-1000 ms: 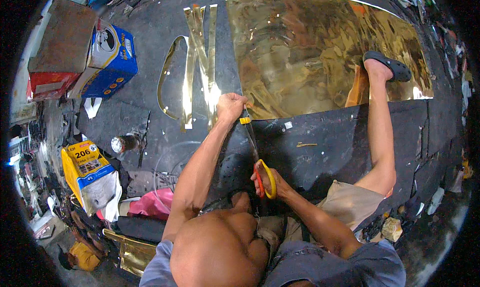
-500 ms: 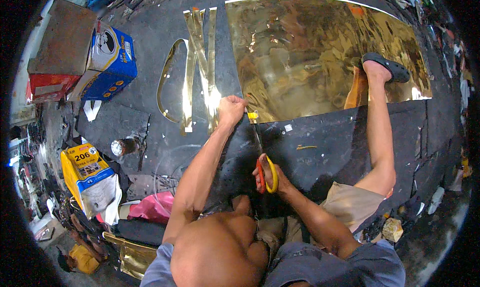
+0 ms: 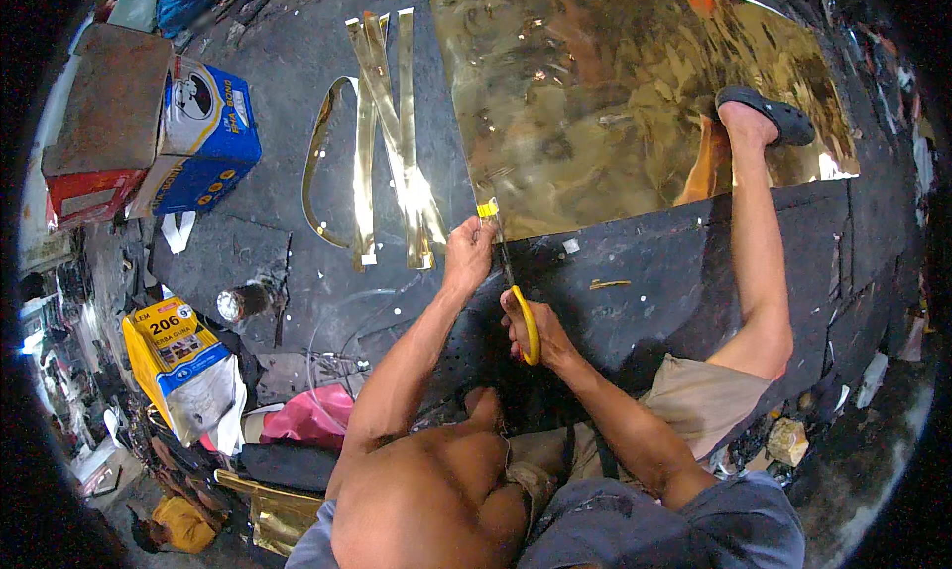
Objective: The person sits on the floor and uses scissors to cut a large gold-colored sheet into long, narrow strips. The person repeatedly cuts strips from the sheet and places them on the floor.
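Note:
A large shiny gold sheet (image 3: 615, 103) lies on the dark floor. At its near left corner my left hand (image 3: 468, 256) is closed, its fingertips pinching the sheet's edge. My right hand (image 3: 537, 331) grips scissors (image 3: 530, 323) with yellow and red handles. Their blades point away from me at the sheet's left edge, beside my left fingertips; exactly where they meet the sheet is hard to see. A small yellow patch (image 3: 488, 209) shows by the blade tips. Several narrow gold strips (image 3: 364, 172) lie left of the sheet, some crossing, one curled. My foot in a dark clog (image 3: 769, 118) rests on the sheet's right part.
At the far left stands a blue and white box (image 3: 213, 137) by a brown-topped carton (image 3: 104, 98). Nearer are a yellow package (image 3: 174, 336), a small round can (image 3: 238, 303) and pink material (image 3: 309, 415). Another person in yellow (image 3: 183, 524) shows at lower left.
My left hand has come nearer to me along the sheet's edge. The scissors' handles, spread before, now look closer together. The whole view has shifted slightly.

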Demonstrator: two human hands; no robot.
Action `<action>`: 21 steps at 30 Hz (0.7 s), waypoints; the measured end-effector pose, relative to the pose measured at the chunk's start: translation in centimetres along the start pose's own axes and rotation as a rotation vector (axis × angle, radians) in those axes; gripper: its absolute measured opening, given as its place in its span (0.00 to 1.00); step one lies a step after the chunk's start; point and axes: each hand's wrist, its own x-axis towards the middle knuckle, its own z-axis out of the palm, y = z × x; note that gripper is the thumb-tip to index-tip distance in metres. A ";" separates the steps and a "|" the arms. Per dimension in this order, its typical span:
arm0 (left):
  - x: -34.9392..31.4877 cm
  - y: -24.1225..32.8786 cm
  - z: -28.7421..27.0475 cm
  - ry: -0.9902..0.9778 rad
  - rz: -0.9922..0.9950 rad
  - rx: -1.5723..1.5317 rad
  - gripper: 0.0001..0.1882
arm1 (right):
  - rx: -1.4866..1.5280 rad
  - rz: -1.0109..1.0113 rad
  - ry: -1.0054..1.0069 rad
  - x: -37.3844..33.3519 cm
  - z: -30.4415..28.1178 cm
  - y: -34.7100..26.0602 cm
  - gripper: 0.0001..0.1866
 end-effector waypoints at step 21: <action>-0.9 3.5 -1.0 -0.124 -0.062 -0.204 0.11 | -0.151 -0.072 0.148 1.2 -0.2 -5.9 0.45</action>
